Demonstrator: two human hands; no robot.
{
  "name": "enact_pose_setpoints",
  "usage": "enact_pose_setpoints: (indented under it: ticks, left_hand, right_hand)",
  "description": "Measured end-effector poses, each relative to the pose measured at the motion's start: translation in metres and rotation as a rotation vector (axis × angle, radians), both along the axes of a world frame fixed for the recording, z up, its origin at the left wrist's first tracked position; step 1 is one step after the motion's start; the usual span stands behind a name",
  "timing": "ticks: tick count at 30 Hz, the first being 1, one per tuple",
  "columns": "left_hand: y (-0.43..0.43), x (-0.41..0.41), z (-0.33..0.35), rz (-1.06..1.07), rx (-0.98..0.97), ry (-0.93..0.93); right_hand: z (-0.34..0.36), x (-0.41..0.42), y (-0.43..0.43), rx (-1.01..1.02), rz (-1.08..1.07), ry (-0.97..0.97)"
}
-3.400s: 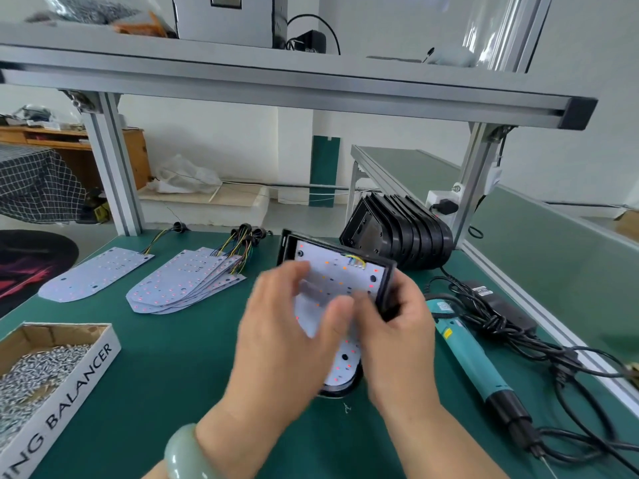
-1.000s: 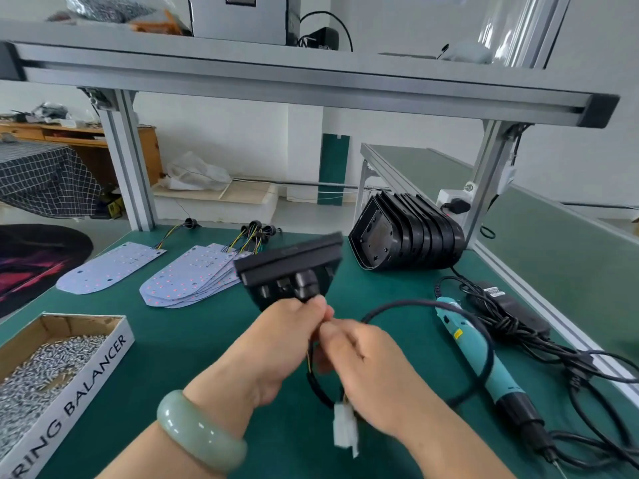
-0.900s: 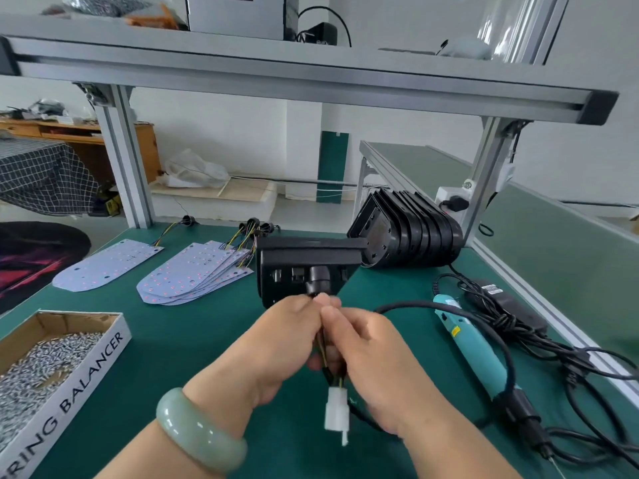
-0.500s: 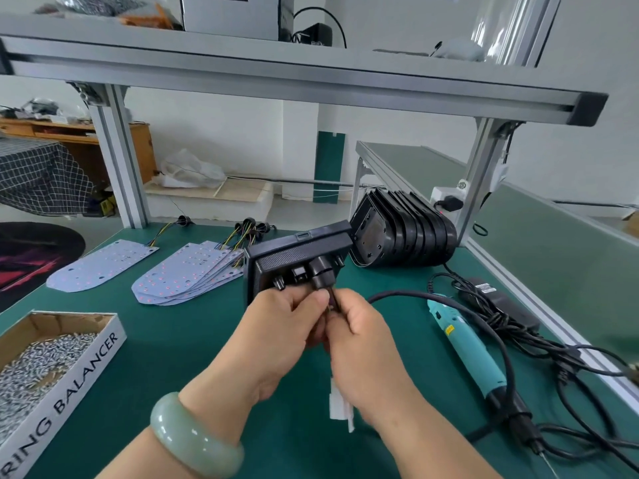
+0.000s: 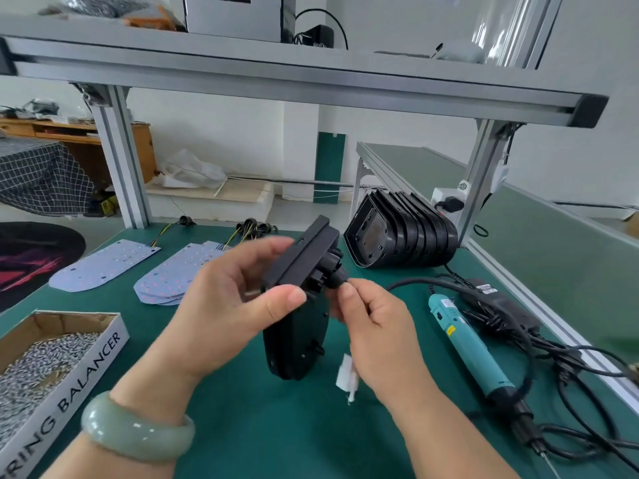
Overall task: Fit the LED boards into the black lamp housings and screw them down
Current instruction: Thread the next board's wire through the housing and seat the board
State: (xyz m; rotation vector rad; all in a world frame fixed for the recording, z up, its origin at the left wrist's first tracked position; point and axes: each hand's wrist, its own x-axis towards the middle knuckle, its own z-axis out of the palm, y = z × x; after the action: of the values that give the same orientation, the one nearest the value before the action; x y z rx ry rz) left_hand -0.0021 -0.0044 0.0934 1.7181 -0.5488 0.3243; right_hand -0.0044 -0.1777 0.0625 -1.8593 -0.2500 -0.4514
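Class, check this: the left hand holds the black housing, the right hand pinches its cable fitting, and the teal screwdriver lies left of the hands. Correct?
No: the head view shows the teal screwdriver right of the hands. The left hand holds the black housing; the right hand pinches its cable fitting.

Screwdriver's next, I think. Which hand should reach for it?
Right, probably. The teal screwdriver lies on that side, beside the right hand, which only pinches the cable fitting; the left hand grips the black housing.

Bare forearms; pale green jade bangle point(image 5: 136, 431) on left wrist.
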Motion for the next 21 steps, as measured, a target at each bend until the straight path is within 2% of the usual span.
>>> enact_pose_setpoints:
  ticks: [2,6,10,15,21]
  left_hand:
    - [-0.008,-0.001,-0.001,-0.035,0.038,-0.021]
    - [-0.025,0.000,-0.009,0.170,0.174,-0.094]
    - [-0.028,-0.001,-0.009,0.292,0.219,-0.104]
    - [-0.020,0.005,-0.013,0.323,0.224,-0.062]
    - [-0.024,0.003,-0.014,0.306,0.232,-0.055]
  right_hand:
    - [-0.001,0.003,0.000,-0.026,-0.053,0.007]
    - [-0.002,0.006,0.001,-0.067,-0.132,-0.010]
    - [0.000,0.007,0.000,-0.057,-0.079,-0.066]
    - [0.003,0.008,-0.003,0.040,0.026,-0.068]
    - [-0.004,0.005,-0.003,-0.019,0.035,-0.040]
